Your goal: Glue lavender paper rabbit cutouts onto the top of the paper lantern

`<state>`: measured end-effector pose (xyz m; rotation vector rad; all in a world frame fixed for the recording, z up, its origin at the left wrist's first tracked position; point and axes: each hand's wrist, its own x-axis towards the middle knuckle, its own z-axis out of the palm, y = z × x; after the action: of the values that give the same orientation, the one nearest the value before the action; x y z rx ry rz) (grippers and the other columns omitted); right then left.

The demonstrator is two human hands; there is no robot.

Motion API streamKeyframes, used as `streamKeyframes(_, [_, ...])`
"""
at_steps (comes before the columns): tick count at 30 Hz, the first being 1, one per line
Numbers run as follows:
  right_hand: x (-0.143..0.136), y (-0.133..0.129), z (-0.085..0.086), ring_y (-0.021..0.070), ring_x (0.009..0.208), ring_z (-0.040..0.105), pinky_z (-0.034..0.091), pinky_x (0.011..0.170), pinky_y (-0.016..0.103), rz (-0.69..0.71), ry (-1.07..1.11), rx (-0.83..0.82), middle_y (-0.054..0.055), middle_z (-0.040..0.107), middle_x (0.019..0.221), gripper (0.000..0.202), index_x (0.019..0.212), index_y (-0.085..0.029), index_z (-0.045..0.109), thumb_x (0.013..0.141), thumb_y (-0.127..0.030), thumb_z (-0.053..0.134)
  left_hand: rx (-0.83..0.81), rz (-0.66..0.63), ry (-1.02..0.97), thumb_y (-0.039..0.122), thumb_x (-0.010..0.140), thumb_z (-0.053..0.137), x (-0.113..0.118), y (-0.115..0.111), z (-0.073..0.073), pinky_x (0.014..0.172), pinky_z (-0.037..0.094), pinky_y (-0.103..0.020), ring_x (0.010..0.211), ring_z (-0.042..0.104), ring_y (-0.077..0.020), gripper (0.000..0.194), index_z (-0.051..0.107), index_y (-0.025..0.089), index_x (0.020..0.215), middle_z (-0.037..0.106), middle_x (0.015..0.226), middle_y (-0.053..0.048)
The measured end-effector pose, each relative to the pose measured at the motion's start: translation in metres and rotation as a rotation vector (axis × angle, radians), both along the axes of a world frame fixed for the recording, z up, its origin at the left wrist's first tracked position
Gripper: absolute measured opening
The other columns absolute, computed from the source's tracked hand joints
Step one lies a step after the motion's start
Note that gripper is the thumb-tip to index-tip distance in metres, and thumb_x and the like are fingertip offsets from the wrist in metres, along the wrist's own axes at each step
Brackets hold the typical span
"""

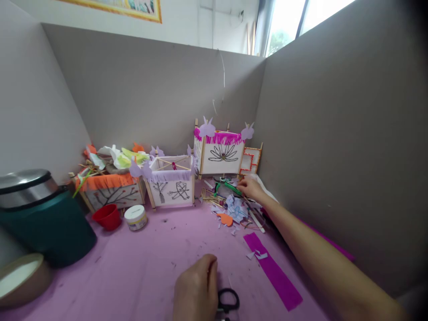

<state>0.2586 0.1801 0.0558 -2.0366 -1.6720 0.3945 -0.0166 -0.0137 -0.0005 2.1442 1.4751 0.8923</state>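
Observation:
My left hand (196,289) is closed low at the front of the table; anything between its fingers is hidden. Right beside it lie scissors with black handles (229,299), partly out of the picture. My right hand (251,188) reaches to the back right, its fingers pinched together at the edge of a pile of craft scraps; what they hold, if anything, does not show. A green strip-like item (232,188) lies just left of those fingers. Nearer in the pile are crumpled blue-marked paper (236,208), an orange paper cutout (225,219) and thin wooden sticks (210,196).
Paper lanterns on stick frames stand behind: orange-trimmed (115,196), lilac-trimmed (174,189), magenta-trimmed (220,165). A magenta paper strip (276,274) lies front right. At left are a red cup (107,217), a white-lidded jar (135,217), a green canister (50,227). Grey partitions (160,98) surround the table.

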Motion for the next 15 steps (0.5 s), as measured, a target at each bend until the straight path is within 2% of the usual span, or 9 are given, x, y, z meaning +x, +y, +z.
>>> streamKeyframes(3, [-0.014,-0.031,-0.010,0.0199,0.093,0.062,0.052,0.083,0.039,0.126,-0.112,-0.062,0.006,0.063,0.106,0.024,0.105,-0.014,0.062,0.092,-0.033,0.059,-0.004,0.008,0.036,0.022,0.091,0.040,0.003,-0.005,0.010,0.067,0.048,-0.025,0.072,0.070,-0.0181,0.028,0.069,0.024,0.092,0.075,0.079,-0.004])
streamKeyframes(7, [-0.033,-0.056,-0.023,0.0225,0.102,0.059,0.048,0.089,0.045,0.113,-0.229,-0.043,0.008,0.061,0.113,0.028,0.111,-0.015,0.060,0.091,-0.036,0.059,-0.059,0.039,0.083,0.021,0.090,0.040,0.005,-0.006,0.019,0.068,0.046,-0.027,0.072,0.069,-0.0187,0.030,0.069,0.024,0.092,0.074,0.077,-0.005])
streamKeyframes(10, [-0.048,-0.069,-0.023,0.0226,0.098,0.061,0.048,0.085,0.040,0.129,-0.258,0.008,0.009,0.065,0.107,0.025,0.108,-0.014,0.063,0.090,-0.030,0.061,-0.115,0.073,0.097,0.023,0.090,0.040,0.002,0.000,0.018,0.070,0.045,-0.031,0.076,0.069,-0.0213,0.029,0.068,0.022,0.094,0.074,0.079,-0.006])
streamKeyframes(13, [-0.072,-0.091,-0.017,0.0235,0.101,0.059,0.044,0.086,0.034,0.187,-0.277,0.132,0.011,0.067,0.106,0.022,0.109,-0.014,0.065,0.089,-0.021,0.057,-0.160,0.135,-0.021,0.028,0.089,0.042,-0.002,0.009,0.012,0.071,0.046,-0.033,0.075,0.068,-0.0218,0.026,0.065,0.020,0.099,0.073,0.083,-0.007])
streamKeyframes(15, [-0.093,-0.110,-0.015,0.0230,0.106,0.055,0.039,0.090,0.032,0.266,-0.292,0.232,0.011,0.065,0.110,0.023,0.111,-0.016,0.064,0.090,-0.020,0.055,-0.206,0.180,-0.214,0.037,0.088,0.046,-0.004,0.014,0.007,0.066,0.049,-0.033,0.068,0.067,-0.0198,0.032,0.058,0.019,0.112,0.072,0.092,-0.008])
